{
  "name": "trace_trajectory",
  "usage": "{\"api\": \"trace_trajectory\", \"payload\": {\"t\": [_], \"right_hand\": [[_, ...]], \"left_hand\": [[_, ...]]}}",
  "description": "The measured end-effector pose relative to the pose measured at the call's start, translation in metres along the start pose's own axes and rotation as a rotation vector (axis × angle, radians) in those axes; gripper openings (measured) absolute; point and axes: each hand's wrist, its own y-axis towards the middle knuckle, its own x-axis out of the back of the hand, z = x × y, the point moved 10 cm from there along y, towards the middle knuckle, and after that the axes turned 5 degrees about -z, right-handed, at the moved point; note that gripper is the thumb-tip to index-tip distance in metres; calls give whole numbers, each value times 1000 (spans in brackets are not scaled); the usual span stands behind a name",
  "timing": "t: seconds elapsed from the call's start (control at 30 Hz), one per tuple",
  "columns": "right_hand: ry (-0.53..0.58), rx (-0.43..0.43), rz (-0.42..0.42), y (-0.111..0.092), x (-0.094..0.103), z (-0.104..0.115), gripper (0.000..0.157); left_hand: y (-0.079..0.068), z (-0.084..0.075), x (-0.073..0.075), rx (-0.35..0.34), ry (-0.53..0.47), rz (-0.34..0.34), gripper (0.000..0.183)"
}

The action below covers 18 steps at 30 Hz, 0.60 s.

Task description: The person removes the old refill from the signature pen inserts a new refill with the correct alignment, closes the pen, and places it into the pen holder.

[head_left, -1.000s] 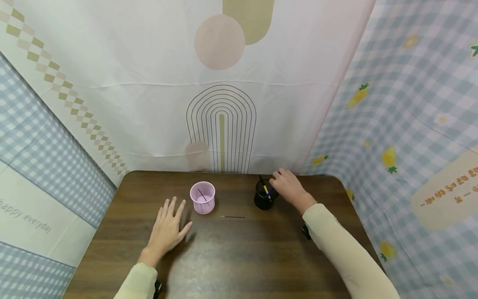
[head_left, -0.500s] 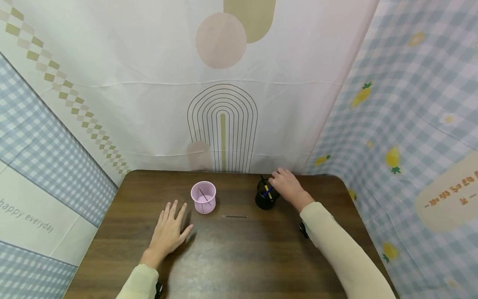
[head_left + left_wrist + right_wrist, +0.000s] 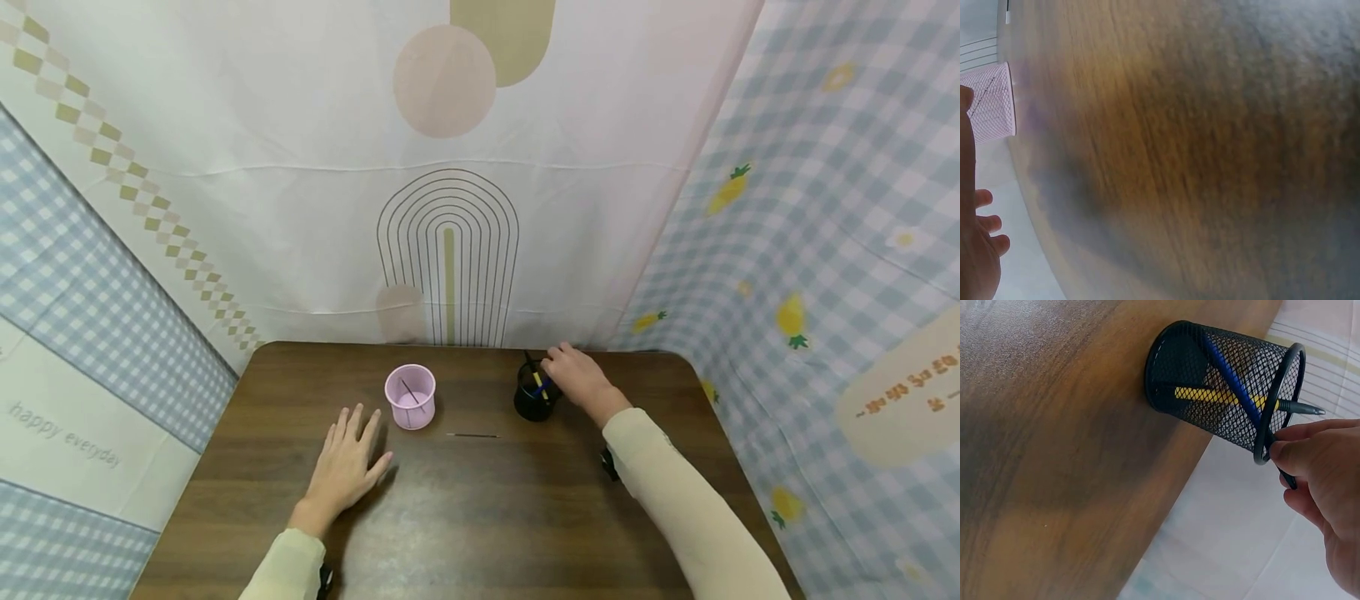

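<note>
My right hand is at the rim of a black mesh pen holder. In the right wrist view its thumb and fingers pinch the upper end of a blue pen, whose lower part is inside the holder. A yellow pen with a dark tip leans in the same holder. My left hand is spread, palm down, over the table near a pink mesh pen holder. Thin dark sticks stand inside that pink holder. Between the holders lies a thin dark stick, like a pen refill.
Both holders stand upright on the brown wooden table, toward its back edge. A pale patterned cloth hangs behind the table, and a blue checked cloth hangs at the right.
The head view has shifted slightly. My left hand has edged a little to the right; my right hand stays at the black holder.
</note>
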Motion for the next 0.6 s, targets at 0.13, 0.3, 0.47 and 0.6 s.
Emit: {"api": "trace_trajectory", "payload": {"t": [0.13, 0.3, 0.47, 0.6], "right_hand": [[70, -35, -18, -5, 0, -6, 39], [200, -101, -92, -15, 2, -20, 35], [240, -118, -305, -31, 17, -32, 25], [229, -153, -426, -53, 25, -41, 26]], "left_hand": [[1, -1, -1, 2, 3, 0, 77], [2, -2, -1, -4, -8, -9, 76], [2, -1, 2, 2, -3, -8, 77], [3, 0, 7, 6, 10, -23, 77]]}}
